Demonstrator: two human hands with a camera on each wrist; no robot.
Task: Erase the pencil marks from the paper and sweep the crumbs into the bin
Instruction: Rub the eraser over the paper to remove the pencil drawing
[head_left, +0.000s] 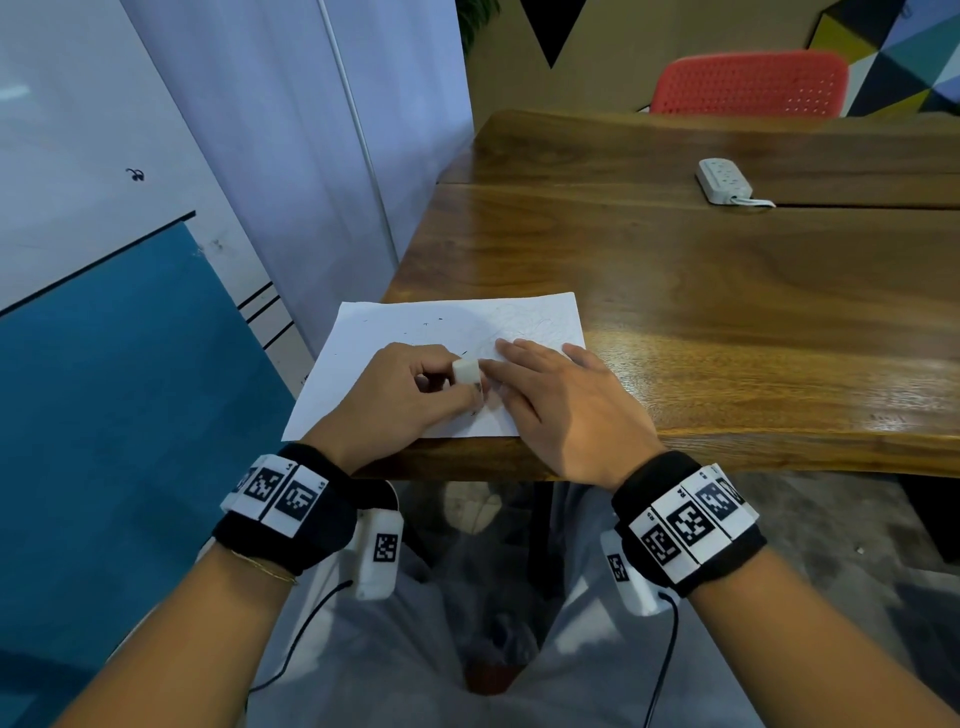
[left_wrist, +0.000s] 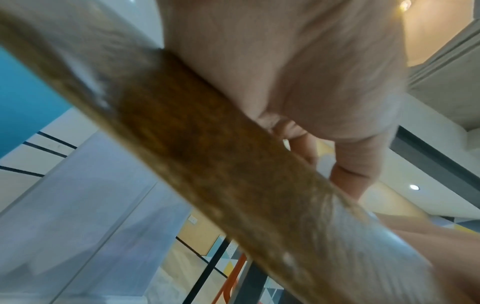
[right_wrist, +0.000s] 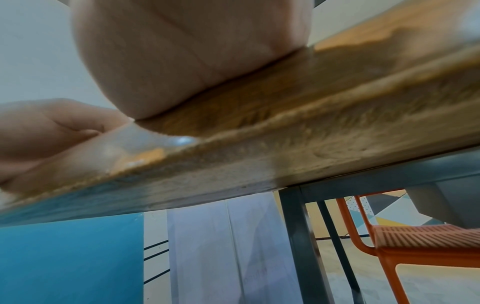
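A white sheet of paper (head_left: 415, 332) lies at the near left corner of the wooden table (head_left: 727, 291), with faint pencil lines near its far right and small dark crumbs scattered on it. My left hand (head_left: 410, 389) pinches a white eraser (head_left: 466, 373) against the paper. My right hand (head_left: 561, 395) lies flat with straight fingers, pressing the paper's right part beside the eraser. Both wrist views are blurred: the left hand (left_wrist: 298, 82) and the right hand (right_wrist: 182, 51) show only their palms at the table's edge (left_wrist: 207, 164). No bin shows.
A white power strip (head_left: 724, 180) lies at the far right of the table. A red perforated chair (head_left: 748, 83) stands behind the table. A blue and white wall (head_left: 130, 338) runs along the left. My lap is below the table's near edge.
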